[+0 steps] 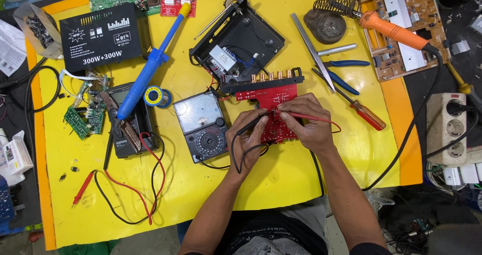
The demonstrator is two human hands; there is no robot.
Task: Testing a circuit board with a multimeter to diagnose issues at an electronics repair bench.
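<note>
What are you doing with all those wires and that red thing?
A person sits at a yellow table and presses two test probes onto a red circuit board. The left hand holds the black probe, and the right hand holds the red probe. Both tips touch the board. Just left of it lies a meter with a needle dial. An orange soldering iron rests in its stand at the upper right, untouched.

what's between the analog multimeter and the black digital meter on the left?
Head view: mostly bare yellow table between the analog multimeter and black digital meter; a solder spool lies at the gap's upper end, with a red lead lower down.
</note>
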